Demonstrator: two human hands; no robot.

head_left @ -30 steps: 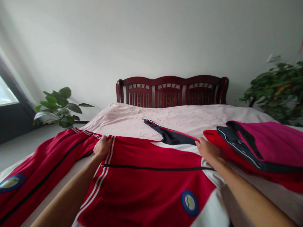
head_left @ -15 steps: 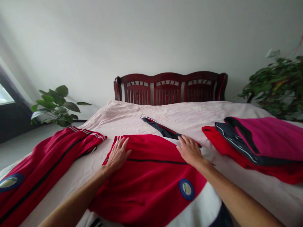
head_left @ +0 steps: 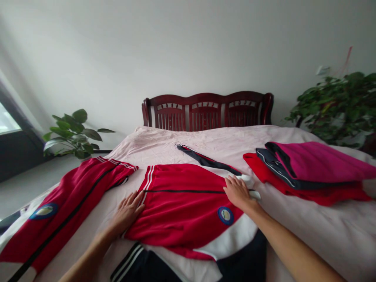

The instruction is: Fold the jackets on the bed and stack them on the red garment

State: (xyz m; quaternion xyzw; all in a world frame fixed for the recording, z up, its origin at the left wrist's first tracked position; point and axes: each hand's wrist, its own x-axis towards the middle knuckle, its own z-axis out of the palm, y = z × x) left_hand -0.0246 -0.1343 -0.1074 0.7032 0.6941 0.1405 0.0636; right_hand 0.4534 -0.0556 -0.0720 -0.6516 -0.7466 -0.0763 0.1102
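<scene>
A red, white and navy zip jacket [head_left: 182, 217] lies spread on the bed in front of me, turned sideways. Its striped hem is at the left, its white collar at the right, and a round blue badge [head_left: 225, 216] sits near the collar. My left hand [head_left: 128, 206] rests on the hem with its fingers stretched out. At the collar end, my right hand [head_left: 236, 190] lies on the fabric with fingers extended, palm side hidden. One dark sleeve [head_left: 202, 157] reaches toward the headboard; the other [head_left: 141, 262] is by the near edge of view.
To the left lies a similar red jacket [head_left: 73, 203]. Folded clothes are stacked at the right, with a magenta piece [head_left: 326, 162] on top. Beyond the pale bedsheet [head_left: 155, 141] stands a dark wooden headboard [head_left: 205, 113]. Potted plants [head_left: 73, 131] flank the bed.
My left hand has moved left and nearer, from the jacket's far hem corner to the middle of the hem. My right hand has shifted slightly toward the collar. The jacket looks flatter.
</scene>
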